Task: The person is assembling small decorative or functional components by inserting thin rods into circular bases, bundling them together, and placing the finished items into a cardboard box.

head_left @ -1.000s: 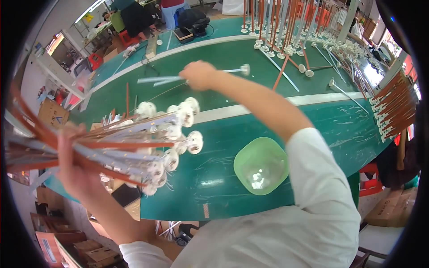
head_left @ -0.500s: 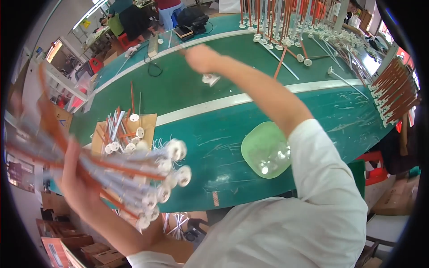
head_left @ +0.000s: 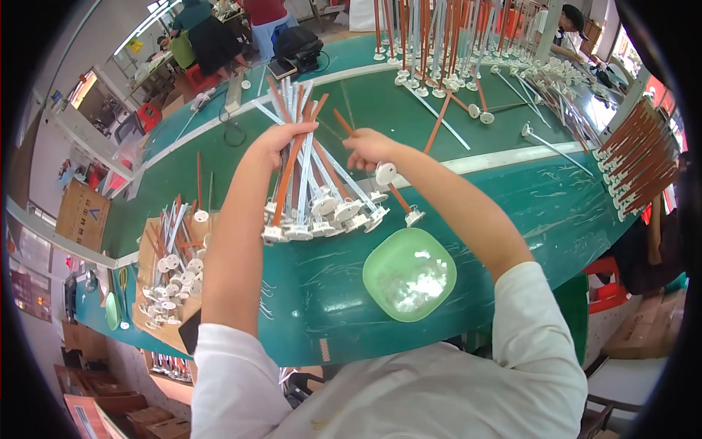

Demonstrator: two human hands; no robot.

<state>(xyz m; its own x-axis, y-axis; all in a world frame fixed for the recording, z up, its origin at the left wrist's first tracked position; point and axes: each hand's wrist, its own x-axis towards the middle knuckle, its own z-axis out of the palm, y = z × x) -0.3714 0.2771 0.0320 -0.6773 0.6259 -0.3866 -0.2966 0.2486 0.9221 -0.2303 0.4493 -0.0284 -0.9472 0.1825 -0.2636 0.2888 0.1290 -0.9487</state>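
Observation:
My left hand [head_left: 281, 143] is closed round a fanned bundle of flat orange-brown and pale strips [head_left: 306, 164], each ending in a white round base. The bundle stands roughly upright on the green table, its bases [head_left: 333, 211] clustered toward me. To its right, my right hand [head_left: 373, 148] grips at least one orange-brown strip with a white base [head_left: 414, 216]. Another white base [head_left: 386, 173] shows just below those fingers; its strip is mostly hidden by the hand. A pale green bowl [head_left: 373, 274] holding something clear and shiny sits nearer to me.
Many similar strips [head_left: 442, 51] stand on their bases at the far right, with loose ones lying beside them. A brown stack of strips [head_left: 640, 161] rises at the right edge. Cardboard bearing more strips [head_left: 170, 285] lies on the left. A black bag [head_left: 298, 45] rests at the back.
My left hand has swung the bundle from the left to the table's middle, where its bases now point down. My right hand has come nearer, beside the bundle. The view has shifted slightly.

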